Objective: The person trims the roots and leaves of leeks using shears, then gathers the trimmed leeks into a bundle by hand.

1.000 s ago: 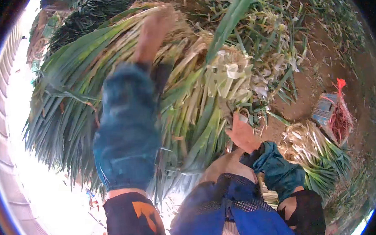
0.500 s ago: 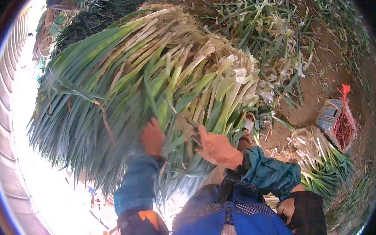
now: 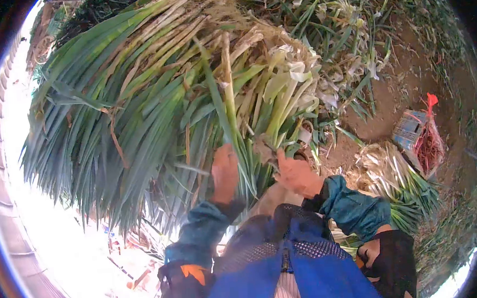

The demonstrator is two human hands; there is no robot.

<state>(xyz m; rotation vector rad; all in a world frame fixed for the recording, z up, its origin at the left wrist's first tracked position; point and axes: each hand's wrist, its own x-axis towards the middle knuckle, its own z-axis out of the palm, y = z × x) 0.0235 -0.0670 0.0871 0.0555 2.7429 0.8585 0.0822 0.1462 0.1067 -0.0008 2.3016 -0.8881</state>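
Note:
My left hand is closed around a green onion, whose pale stalk and long leaf stand up above the fingers. To its right, my right hand is curled, with the thumb and forefinger around a small dark tool, largely hidden by the fingers. A brownish tuft shows beside the tool's tip. Both hands are at the near edge of a big heap of green onions, leaves to the left and pale, rooty ends toward the upper right.
A trimmed bundle of green onions lies on the soil at right. Beside it stands a clear bag of red strings with a bluish label. Loose leaves and peelings cover the ground at the upper right. A ribbed wall curves along the left.
My left hand has moved right and now grips a green onion standing out from the heap. My right hand has shifted slightly right, still curled round the tool. The view has shifted a little.

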